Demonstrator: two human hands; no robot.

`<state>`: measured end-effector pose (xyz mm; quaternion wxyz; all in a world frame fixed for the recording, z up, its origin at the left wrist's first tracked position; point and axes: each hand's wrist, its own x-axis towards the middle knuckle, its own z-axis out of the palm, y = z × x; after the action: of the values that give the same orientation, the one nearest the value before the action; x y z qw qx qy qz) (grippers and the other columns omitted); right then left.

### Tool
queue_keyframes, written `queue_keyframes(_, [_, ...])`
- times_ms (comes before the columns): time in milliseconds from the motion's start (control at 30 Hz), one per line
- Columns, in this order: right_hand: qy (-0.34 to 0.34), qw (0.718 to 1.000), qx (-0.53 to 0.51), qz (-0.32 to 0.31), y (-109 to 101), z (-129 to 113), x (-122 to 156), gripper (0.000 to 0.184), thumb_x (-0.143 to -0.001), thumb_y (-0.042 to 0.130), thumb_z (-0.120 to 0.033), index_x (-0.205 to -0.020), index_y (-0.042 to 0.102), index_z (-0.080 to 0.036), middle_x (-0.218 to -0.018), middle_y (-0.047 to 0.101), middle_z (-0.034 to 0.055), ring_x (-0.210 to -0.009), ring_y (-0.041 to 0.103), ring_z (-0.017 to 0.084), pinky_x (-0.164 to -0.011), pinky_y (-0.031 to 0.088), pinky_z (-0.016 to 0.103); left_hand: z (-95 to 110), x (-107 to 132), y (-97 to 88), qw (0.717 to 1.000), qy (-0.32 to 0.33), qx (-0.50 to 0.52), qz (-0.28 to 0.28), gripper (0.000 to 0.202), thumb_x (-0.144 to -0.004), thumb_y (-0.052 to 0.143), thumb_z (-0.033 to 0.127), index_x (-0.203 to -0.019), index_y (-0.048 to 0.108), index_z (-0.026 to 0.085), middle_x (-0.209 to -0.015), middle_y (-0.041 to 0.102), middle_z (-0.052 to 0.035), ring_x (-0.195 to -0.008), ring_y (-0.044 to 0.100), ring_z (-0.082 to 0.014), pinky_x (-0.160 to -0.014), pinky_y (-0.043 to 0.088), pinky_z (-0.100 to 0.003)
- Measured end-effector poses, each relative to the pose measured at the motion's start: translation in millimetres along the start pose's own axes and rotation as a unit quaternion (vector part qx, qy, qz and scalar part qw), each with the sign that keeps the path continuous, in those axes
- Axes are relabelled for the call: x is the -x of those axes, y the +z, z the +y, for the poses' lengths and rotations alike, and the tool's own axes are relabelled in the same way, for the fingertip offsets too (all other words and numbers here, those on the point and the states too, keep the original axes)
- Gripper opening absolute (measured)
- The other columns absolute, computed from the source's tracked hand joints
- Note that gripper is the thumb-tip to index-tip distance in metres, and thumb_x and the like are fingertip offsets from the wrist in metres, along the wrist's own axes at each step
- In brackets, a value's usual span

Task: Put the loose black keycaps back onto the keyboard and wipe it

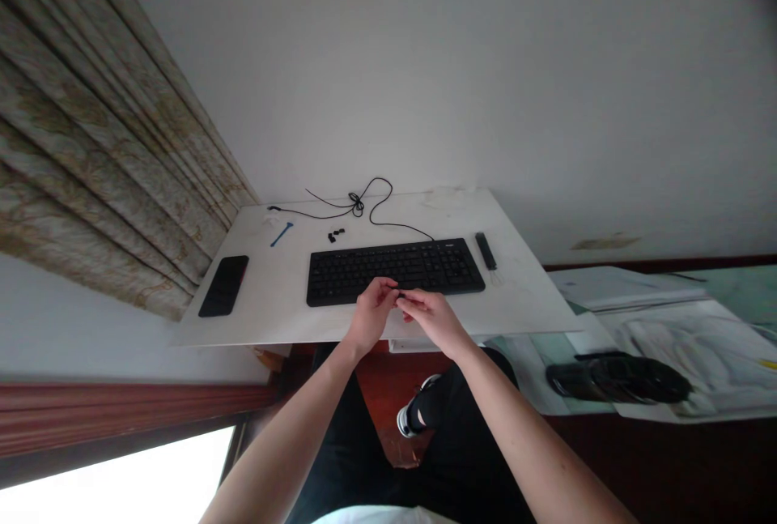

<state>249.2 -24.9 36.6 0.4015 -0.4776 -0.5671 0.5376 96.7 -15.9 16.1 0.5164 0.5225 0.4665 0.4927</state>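
Just over the front edge of the black keyboard [394, 265], my left hand [375, 309] and my right hand [428, 313] meet, fingertips pinched together. A small dark piece [398, 291] shows between the fingertips of both hands; it is too small and too covered to name. Behind the keyboard lie several small black keycap-like pieces [335, 235]. To its right rests a black-handled tool [485, 251] with thin wire loops at its near end. My hands hide part of the keyboard's lower edge.
The white table [273, 321] holds a dark phone [224, 286] at left and a thin blue tool [282, 234]. A bundled keyboard cable [356, 204] runs along the back by the wall. Patterned curtains [121, 119] hang left. A shiny black object [619, 378] lies lower right.
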Motion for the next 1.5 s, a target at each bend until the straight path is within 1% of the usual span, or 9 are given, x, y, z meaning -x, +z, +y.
queue_keyframes(167, [0.047, 0.994, -0.092, 0.017, -3.4, 1.8, 1.4, 0.043, -0.077, 0.072, -0.048, -0.106, 0.075, -0.017, -0.073, 0.069, 0.0023, -0.065, 0.062, 0.015, -0.064, 0.055, 0.031, 1.3, -2.9, 4.5, 0.997, 0.03, -0.065, 0.003, 0.018, -0.089, 0.062, 0.031, -0.104, 0.064, 0.021, -0.084, 0.067, -0.0015, -0.075, 0.061, -0.0134, -0.072, 0.049, -0.026])
queue_keyframes(300, [0.042, 0.99, -0.117, 0.064, -6.0, 1.7, 1.0, 0.04, -0.072, 0.077, -0.045, -0.101, 0.075, -0.018, -0.084, 0.074, 0.0043, -0.065, 0.064, 0.015, -0.065, 0.056, 0.031, 5.7, -2.5, 11.0, 0.999, 0.024, -0.045, 0.005, 0.015, -0.089, 0.063, 0.032, -0.099, 0.067, 0.021, -0.084, 0.067, -0.0019, -0.074, 0.06, -0.0141, -0.072, 0.048, -0.027])
queue_keyframes(467, [0.085, 0.972, -0.189, 0.113, -9.6, 0.7, 2.2, 0.038, -0.065, 0.083, -0.043, -0.091, 0.073, -0.018, -0.078, 0.074, 0.0041, -0.066, 0.068, 0.017, -0.067, 0.059, 0.034, 11.0, -0.2, 16.1, 1.0, 0.013, -0.028, 0.0, 0.017, -0.088, 0.064, 0.033, -0.101, 0.068, 0.021, -0.088, 0.069, -0.0032, -0.076, 0.061, -0.0149, -0.076, 0.049, -0.028])
queue_keyframes(667, [0.127, 0.953, -0.241, 0.134, -27.2, 5.2, 3.0, 0.031, -0.065, 0.083, -0.041, -0.08, 0.066, -0.019, -0.083, 0.076, 0.0069, -0.067, 0.069, 0.017, -0.068, 0.059, 0.033, 8.7, -6.8, -1.3, 0.983, 0.098, -0.155, 0.01, 0.016, -0.091, 0.059, 0.027, -0.101, 0.07, 0.022, -0.095, 0.069, -0.0065, -0.087, 0.064, -0.0197, -0.084, 0.05, -0.033])
queue_keyframes(867, [0.128, 0.957, -0.212, 0.153, -51.4, 10.8, 5.1, 0.032, -0.067, 0.082, -0.042, -0.084, 0.067, -0.019, -0.085, 0.076, 0.0078, -0.066, 0.069, 0.016, -0.067, 0.057, 0.032, -1.1, -12.9, -34.7, 0.878, 0.209, -0.43, 0.021, 0.023, -0.092, 0.05, 0.018, -0.102, 0.07, 0.02, -0.106, 0.068, -0.0114, -0.106, 0.061, -0.0275, -0.1, 0.042, -0.048])
queue_keyframes(1000, [0.12, 0.965, -0.161, 0.167, -75.8, 11.2, 3.9, 0.039, -0.065, 0.083, -0.043, -0.092, 0.071, -0.018, -0.089, 0.076, 0.01, -0.068, 0.068, 0.017, -0.063, 0.055, 0.031, -7.1, -12.2, -36.3, 0.84, 0.232, -0.489, 0.023, 0.026, -0.093, 0.05, 0.021, -0.112, 0.068, 0.02, -0.12, 0.065, -0.0142, -0.118, 0.057, -0.0301, -0.108, 0.036, -0.053])
queue_keyframes(1167, [0.107, 0.972, 0.021, 0.209, -121.4, 8.5, -15.5, 0.037, -0.066, 0.079, -0.046, -0.089, 0.075, -0.017, -0.069, 0.069, 0.0044, -0.056, 0.055, 0.013, -0.047, 0.039, 0.024, -13.6, -15.4, -31.3, 0.849, 0.228, -0.477, 0.008, 0.033, -0.093, 0.054, 0.031, -0.123, 0.064, 0.021, -0.132, 0.061, -0.0146, -0.128, 0.053, -0.0313, -0.117, 0.028, -0.054])
queue_keyframes(1233, [0.119, 0.971, 0.076, 0.194, -135.2, 7.0, -27.6, 0.035, -0.067, 0.078, -0.044, -0.089, 0.077, -0.018, -0.07, 0.068, 0.0042, -0.057, 0.052, 0.012, -0.047, 0.036, 0.023, -15.3, -16.7, -31.6, 0.857, 0.224, -0.464, 0.003, 0.035, -0.093, 0.055, 0.032, -0.125, 0.063, 0.022, -0.134, 0.061, -0.0138, -0.13, 0.052, -0.031, -0.118, 0.027, -0.054])
queue_keyframes(1500, [0.182, 0.971, 0.128, 0.089, -151.7, 5.9, -59.8, 0.026, -0.063, 0.078, -0.038, -0.078, 0.078, -0.017, -0.052, 0.057, -0.0008, -0.046, 0.039, 0.01, -0.045, 0.026, 0.024, -17.2, -18.5, -33.8, 0.872, 0.214, -0.441, 0.001, 0.035, -0.092, 0.055, 0.032, -0.124, 0.064, 0.021, -0.133, 0.062, -0.0143, -0.131, 0.052, -0.0317, -0.118, 0.027, -0.055])
